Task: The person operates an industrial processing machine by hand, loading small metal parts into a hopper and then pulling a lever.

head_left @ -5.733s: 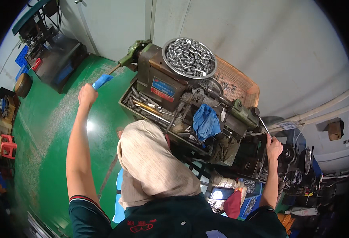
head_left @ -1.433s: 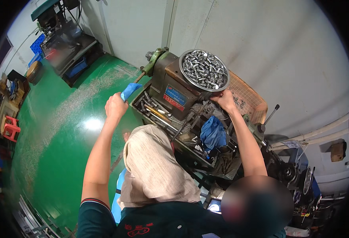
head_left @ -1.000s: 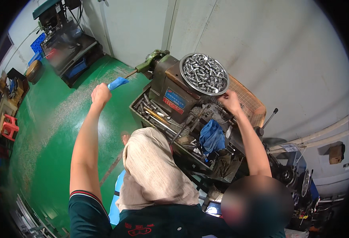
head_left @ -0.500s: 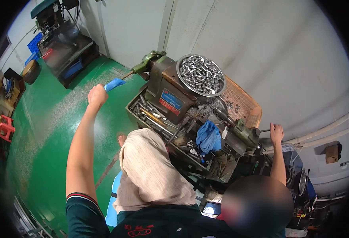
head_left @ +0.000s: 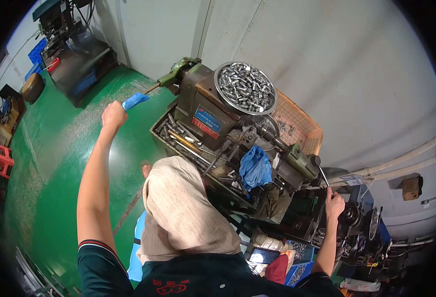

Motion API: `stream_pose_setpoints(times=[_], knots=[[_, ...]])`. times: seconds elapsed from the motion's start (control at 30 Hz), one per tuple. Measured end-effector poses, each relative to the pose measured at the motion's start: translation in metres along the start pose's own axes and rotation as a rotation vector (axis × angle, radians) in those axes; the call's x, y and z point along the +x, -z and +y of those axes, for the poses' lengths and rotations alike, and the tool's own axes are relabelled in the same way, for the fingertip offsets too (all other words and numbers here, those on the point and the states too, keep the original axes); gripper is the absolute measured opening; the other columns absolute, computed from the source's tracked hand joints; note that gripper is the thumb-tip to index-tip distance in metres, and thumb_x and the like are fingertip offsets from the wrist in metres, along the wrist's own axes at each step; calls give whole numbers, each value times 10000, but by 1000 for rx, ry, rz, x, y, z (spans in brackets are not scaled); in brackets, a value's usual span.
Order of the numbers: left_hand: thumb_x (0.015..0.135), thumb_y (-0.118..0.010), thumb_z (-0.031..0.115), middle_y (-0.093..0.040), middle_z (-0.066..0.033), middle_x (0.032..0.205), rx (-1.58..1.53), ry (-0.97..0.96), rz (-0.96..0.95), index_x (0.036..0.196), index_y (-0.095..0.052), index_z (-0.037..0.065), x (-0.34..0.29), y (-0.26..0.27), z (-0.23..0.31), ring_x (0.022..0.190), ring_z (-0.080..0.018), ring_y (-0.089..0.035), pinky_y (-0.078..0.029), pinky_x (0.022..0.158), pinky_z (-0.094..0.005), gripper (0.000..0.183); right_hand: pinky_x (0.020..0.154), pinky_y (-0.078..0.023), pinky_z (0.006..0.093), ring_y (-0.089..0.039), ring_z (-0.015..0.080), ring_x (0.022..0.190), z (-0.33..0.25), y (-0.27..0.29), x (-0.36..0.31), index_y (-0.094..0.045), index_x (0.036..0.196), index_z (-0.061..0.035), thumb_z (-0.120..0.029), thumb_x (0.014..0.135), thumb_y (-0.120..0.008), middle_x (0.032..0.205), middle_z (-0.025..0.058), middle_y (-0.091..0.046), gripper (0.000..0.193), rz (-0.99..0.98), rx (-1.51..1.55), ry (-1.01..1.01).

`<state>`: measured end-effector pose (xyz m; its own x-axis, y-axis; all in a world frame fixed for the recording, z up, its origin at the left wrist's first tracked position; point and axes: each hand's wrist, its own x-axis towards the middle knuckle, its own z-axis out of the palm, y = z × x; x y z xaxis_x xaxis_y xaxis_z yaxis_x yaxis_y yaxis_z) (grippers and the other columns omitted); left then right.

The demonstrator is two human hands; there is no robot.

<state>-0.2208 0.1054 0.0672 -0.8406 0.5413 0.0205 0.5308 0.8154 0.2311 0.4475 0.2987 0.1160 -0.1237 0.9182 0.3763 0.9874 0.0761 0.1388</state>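
A small bench lathe (head_left: 192,99) stands before me at a slant. My left hand (head_left: 114,116), arm stretched out, is closed round the end of a lever at the lathe's left end; blue wrapping (head_left: 136,101) covers the lever beyond my fist. At the lathe's right end, my right hand (head_left: 334,204) grips a metal lever handle (head_left: 324,175) by its lower end. This handle slopes down from the green tailstock (head_left: 302,164). On top of the lathe, a round metal bowl (head_left: 218,94) holds many small metal parts. The workpiece, if any, is too small to make out.
Behind the lathe sits an orange plastic basket (head_left: 313,129) with a few metal parts. A blue cloth (head_left: 255,167) lies on the lathe's front. Loose rods fill the tray (head_left: 159,136) at left. Another machine (head_left: 74,59) stands far left, red stools (head_left: 3,161) below it.
My right hand has swung down and toward me, turning its lever from level to steeply sloped. The left hand keeps its grip. A dark blurred shape at lower right is gone; the view has shifted slightly.
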Motion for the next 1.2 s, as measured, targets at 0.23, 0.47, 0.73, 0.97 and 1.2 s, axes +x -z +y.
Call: stream_pose_setpoints(times=[0.23, 0.47, 0.73, 0.97, 1.2], knots=[[685, -505, 53, -612, -176, 875, 9, -1, -11, 879, -636, 80, -3, 4, 2, 841, -325, -593, -474, 724, -406, 235, 549, -424, 451, -549, 391, 606, -7, 1, -4, -574, 597, -12, -497, 796, -463, 592, 218, -548, 536, 28, -11, -35], [692, -508, 44, -614, -173, 864, 2, -28, 18, 854, -635, 68, -2, 1, 3, 831, -322, -596, -477, 718, -404, 208, 567, -443, 449, -565, 384, 618, -9, 1, -6, -634, 677, -33, -520, 782, -469, 618, 216, -569, 525, 27, -56, -89], [684, -518, 39, -614, -170, 860, 12, -32, 32, 843, -629, 52, 0, -4, -1, 828, -319, -597, -478, 719, -401, 194, 579, -453, 446, -576, 377, 636, -13, 0, -9, -653, 727, -37, -533, 770, -477, 643, 216, -582, 528, 5, -71, -132], [678, -522, 49, -613, -172, 867, -2, -29, 51, 859, -632, 65, -4, -1, 2, 834, -321, -594, -476, 726, -400, 213, 586, -451, 452, -576, 378, 641, -12, 3, -10, -651, 728, -34, -534, 771, -478, 652, 221, -583, 531, -47, -59, -138], [670, -519, 59, -612, -177, 872, 12, -13, 35, 857, -632, 62, 1, -5, -1, 841, -328, -590, -471, 732, -407, 218, 689, -411, 425, -529, 325, 852, 2, -18, 11, -570, 856, -48, -410, 770, -537, 880, 156, -561, 374, 176, -135, -43]])
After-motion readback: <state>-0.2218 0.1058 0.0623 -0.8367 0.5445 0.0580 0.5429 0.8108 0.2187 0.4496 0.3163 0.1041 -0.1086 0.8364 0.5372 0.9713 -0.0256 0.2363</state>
